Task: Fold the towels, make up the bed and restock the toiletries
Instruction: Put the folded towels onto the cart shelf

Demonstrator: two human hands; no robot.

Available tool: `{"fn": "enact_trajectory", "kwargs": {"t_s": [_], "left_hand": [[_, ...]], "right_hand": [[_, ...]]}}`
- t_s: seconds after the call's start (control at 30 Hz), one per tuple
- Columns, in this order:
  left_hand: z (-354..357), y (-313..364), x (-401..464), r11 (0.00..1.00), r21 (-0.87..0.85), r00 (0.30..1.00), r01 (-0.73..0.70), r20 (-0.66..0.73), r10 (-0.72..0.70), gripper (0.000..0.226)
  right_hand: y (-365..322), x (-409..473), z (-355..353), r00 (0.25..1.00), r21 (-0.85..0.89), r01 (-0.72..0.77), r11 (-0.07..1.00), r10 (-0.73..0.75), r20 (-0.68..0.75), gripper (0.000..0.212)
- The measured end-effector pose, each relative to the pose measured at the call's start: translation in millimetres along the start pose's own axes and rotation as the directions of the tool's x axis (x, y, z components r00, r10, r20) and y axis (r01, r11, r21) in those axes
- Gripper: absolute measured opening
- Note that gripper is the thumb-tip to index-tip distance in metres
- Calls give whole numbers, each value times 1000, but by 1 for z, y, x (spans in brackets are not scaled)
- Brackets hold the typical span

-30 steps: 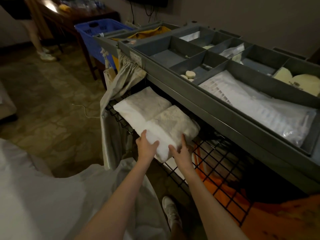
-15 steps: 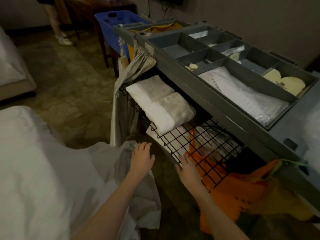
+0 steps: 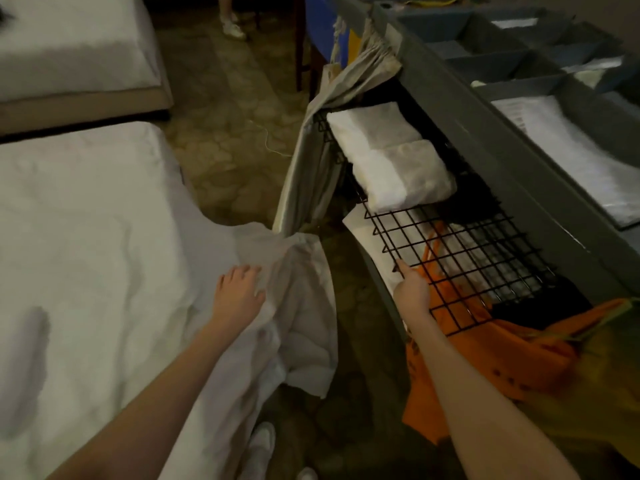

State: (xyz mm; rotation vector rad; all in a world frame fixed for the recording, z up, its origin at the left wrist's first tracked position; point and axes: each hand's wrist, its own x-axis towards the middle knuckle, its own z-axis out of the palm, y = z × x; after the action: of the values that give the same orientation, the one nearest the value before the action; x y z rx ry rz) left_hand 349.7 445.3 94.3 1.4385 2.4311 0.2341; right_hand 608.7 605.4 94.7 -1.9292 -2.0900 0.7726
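- A person's left hand (image 3: 239, 292) rests with fingers spread on the rumpled white sheet (image 3: 277, 306) spilling off the bed (image 3: 86, 237).
- The right hand (image 3: 412, 289), fingers apparently straight, touches the cart's wire shelf (image 3: 460, 258), where folded towels (image 3: 391, 157) lie.
- The sheet looks light, soft and limp; best gathered at its hanging edge.
- No writing is legible.
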Motion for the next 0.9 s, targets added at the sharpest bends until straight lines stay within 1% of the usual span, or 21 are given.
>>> {"fn": "enact_trajectory", "kwargs": {"t_s": [0.13,0.23,0.37,0.43,0.5,0.57,0.6,0.73,0.9], "left_hand": [[-5,-6,-5,999,-30,999,42,-26,-43,49],[-11,-11,-9,999,-19,999,45,-26,-45,49],[-23,-31,-21,997,-8,996,73,-50,-73,50],[-30,-44,-30,996,-10,994,93,-58,-94,50],[-34,-61,-40,994,-12,992,109,-64,-110,51],[-36,-80,-50,992,-12,990,129,-60,-130,51],[-37,-90,-54,989,-10,988,144,-49,-145,52],[-45,-137,-78,980,-30,980,195,-44,-196,53],[-57,-229,-113,966,-20,965,257,-47,-258,54]], "right_hand": [[-12,-13,2,998,-55,53,997,-52,24,51],[-19,-19,9,999,-29,45,999,-45,-4,54],[-18,-24,12,997,-20,74,997,-73,22,52],[-22,-28,16,996,-75,86,993,-85,14,52],[-33,-33,23,996,-202,92,975,-90,21,58],[-49,-43,32,991,-317,134,939,-125,50,60],[-58,-48,38,987,-348,159,924,-146,65,59],[-108,-81,77,962,-404,266,875,-213,173,57],[-182,-149,163,901,-402,426,811,-342,265,60]]}}
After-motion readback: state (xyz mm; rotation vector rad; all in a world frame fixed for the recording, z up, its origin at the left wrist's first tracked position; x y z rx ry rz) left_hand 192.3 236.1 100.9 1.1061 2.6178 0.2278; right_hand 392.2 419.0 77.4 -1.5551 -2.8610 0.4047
